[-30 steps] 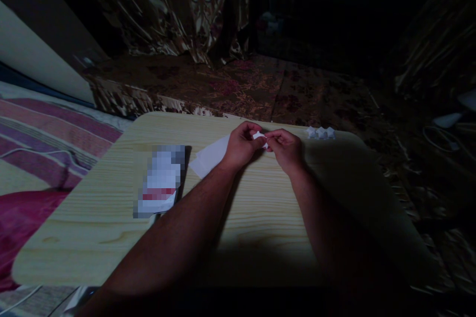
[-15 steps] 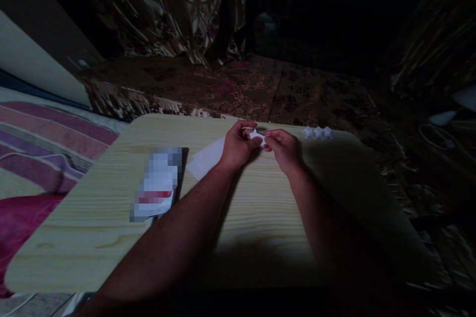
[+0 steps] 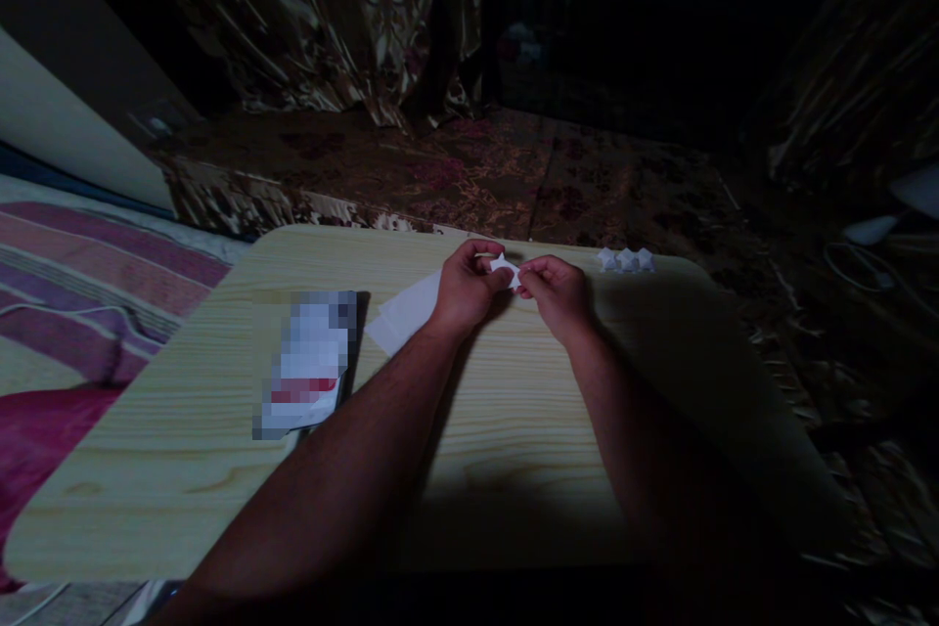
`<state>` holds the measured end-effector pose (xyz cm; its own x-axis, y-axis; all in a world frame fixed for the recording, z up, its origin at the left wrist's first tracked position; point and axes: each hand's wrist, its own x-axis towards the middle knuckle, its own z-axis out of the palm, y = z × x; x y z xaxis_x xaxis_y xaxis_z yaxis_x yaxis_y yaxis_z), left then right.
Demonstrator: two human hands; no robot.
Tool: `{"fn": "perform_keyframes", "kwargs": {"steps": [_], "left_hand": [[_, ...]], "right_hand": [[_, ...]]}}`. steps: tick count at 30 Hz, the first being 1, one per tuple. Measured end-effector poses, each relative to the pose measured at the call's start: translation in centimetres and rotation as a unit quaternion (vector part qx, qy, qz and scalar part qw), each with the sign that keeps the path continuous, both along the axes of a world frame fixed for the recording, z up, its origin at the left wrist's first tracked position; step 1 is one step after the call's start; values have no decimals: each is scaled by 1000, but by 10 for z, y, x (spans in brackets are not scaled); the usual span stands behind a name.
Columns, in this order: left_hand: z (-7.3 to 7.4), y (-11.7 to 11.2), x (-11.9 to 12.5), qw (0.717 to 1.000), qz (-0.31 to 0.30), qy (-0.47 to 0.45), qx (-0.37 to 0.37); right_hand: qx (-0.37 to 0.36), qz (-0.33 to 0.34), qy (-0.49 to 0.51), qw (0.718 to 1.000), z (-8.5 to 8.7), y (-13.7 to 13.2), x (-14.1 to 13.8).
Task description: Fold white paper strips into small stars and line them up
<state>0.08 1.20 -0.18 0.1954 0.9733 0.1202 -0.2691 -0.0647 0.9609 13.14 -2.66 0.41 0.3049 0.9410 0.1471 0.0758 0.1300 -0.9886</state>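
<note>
Between my two hands, over the far part of the table, is a small white paper star (image 3: 503, 265). My left hand (image 3: 469, 289) grips it from the left, thumb across its face. With thumb and fingertips, my right hand (image 3: 556, 291) pinches its right side, so part of the star is covered. White paper sheets (image 3: 403, 311) lie on the table just left of my left hand and partly behind it. Three finished-looking white paper stars (image 3: 626, 260) sit in a row near the far right edge, to the right of my right hand.
A pale wooden table (image 3: 514, 430) with rounded corners bears everything. On its left lies a blurred-out packet (image 3: 312, 362), close to my left forearm. A bed with a striped cover (image 3: 80, 284) adjoins on the left; patterned cloth (image 3: 469, 161) stretches beyond the far edge.
The view has shifted very slightly. Both hands keep their hold on the paper star, with only a small movement of the right fingers along its edge.
</note>
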Motion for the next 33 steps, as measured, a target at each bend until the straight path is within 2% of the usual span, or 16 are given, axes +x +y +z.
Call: {"fn": "perform_keyframes", "kwargs": {"steps": [11, 33], "left_hand": [[-2, 1, 0, 1000, -1, -25, 9], [-2, 0, 0, 1000, 6, 9, 15]], "right_hand": [[-7, 16, 31, 999, 0, 0, -1], [2, 1, 10, 1000, -1, 0, -1]]}}
